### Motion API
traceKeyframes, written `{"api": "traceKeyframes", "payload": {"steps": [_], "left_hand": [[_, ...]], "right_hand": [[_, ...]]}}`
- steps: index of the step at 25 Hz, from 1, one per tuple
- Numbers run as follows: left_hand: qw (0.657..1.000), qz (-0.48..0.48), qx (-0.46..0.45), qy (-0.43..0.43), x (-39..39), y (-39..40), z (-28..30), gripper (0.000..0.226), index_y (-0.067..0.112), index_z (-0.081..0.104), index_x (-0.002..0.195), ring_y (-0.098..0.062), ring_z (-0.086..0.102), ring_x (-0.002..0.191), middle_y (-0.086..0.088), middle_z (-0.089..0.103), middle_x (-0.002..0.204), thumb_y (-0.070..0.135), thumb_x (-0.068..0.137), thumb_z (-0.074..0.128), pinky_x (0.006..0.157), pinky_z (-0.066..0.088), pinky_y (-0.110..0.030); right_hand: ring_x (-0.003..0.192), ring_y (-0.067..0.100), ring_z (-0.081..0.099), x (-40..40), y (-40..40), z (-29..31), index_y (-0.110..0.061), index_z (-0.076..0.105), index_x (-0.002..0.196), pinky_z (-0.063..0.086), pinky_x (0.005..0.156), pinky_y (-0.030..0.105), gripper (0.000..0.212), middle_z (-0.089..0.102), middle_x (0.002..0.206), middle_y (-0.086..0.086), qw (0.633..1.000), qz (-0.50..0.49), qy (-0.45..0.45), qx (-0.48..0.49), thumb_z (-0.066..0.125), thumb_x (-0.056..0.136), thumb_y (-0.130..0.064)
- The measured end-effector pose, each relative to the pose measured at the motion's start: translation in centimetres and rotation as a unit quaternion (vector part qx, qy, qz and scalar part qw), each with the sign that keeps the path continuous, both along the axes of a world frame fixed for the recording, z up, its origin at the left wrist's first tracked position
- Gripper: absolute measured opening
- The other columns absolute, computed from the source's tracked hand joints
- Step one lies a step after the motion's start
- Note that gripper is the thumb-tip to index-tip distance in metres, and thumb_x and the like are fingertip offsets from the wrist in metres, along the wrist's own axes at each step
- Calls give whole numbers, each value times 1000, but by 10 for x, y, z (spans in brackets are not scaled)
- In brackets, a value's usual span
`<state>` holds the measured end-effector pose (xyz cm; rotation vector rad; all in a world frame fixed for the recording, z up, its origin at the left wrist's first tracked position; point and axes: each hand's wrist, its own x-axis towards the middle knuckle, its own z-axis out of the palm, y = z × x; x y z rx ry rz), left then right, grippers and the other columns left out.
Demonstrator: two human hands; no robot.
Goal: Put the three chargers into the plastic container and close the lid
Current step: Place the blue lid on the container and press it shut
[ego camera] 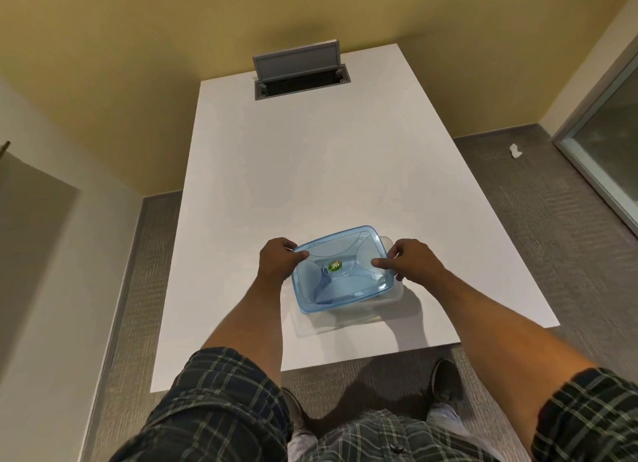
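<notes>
One clear container (348, 318) sits on the white desk (310, 171) between both hands, with one blue lid (341, 268) lying skewed on top, not seated. Can't really tell what's inside through the plastic. Left hand (276, 261) pinches the lid's left edge, right hand (411, 259) grips its right edge. Beyond the hands, one open cable hatch (300, 71).
</notes>
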<state>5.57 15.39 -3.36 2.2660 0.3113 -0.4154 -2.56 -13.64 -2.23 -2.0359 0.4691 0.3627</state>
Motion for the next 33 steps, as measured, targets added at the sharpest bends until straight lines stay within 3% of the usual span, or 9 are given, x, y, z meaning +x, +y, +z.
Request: {"api": "traceKeyframes", "payload": {"steps": [5, 11, 16, 20, 23, 26, 30, 33], "left_hand": [[999, -13, 11, -42, -9, -16, 0, 31, 4, 73, 103, -22, 61, 87, -7, 68, 95, 20, 78, 82, 80, 48, -30], [997, -40, 19, -55, -13, -28, -2, 29, 5, 74, 103, -28, 66, 97, -11, 74, 103, 21, 80, 80, 80, 44, -26], [997, -53, 15, -45, -11, -31, -1, 36, 5, 72, 119, -27, 65, 115, -11, 73, 120, 18, 86, 75, 99, 48, -30], [999, -44, 0, -31, -7, -34, -2, 36, 8, 72, 124, -25, 63, 124, -10, 70, 129, 15, 89, 72, 110, 46, -31], [999, -30, -3, -32, -2, -34, -4, 33, 9, 74, 120, -24, 63, 123, -10, 72, 126, 18, 88, 74, 108, 46, -29], [999, 0, -19, -28, 1, -32, -7, 29, 8, 78, 112, -23, 67, 115, -9, 76, 116, 21, 86, 77, 99, 48, -26], [996, 59, -70, 2, 2, -27, -13, 22, 10, 82, 90, -33, 74, 96, -11, 79, 92, 28, 77, 83, 92, 60, -44], [991, 87, -95, 27, 6, -23, -18, 17, 17, 82, 80, -35, 75, 96, -11, 80, 89, 31, 72, 86, 91, 60, -46]], "right_hand": [[51, 17, 66, -6, -7, 2, -2, 62, 85, 53, 54, 28, 49, 72, 68, 9, 999, 9, 3, -33, 90, 68, -39], [54, 24, 73, -16, -18, -7, -2, 63, 82, 59, 63, 38, 56, 74, 65, 10, 998, 22, 6, -60, 85, 71, -52], [57, 24, 75, -18, -21, -10, -1, 64, 80, 47, 49, 24, 53, 75, 64, 12, 997, 30, 44, -61, 81, 76, -50], [65, 30, 76, -19, -26, -12, 2, 65, 84, 49, 48, 25, 49, 76, 68, 15, 994, 40, 89, -53, 82, 78, -44], [70, 31, 77, -19, -23, -15, 1, 64, 98, 50, 49, 27, 45, 76, 74, 18, 994, 32, 102, -23, 78, 84, -38], [71, 32, 77, -17, -21, -15, -4, 64, 99, 50, 52, 29, 45, 77, 77, 16, 993, 35, 108, -24, 78, 83, -44], [69, 30, 77, -9, -17, -14, -6, 65, 96, 51, 55, 31, 47, 77, 76, 14, 990, 51, 116, -61, 71, 86, -51], [60, 22, 76, -3, -15, -13, -8, 65, 92, 52, 58, 33, 54, 76, 69, 9, 987, 56, 110, -104, 66, 84, -61]]}}
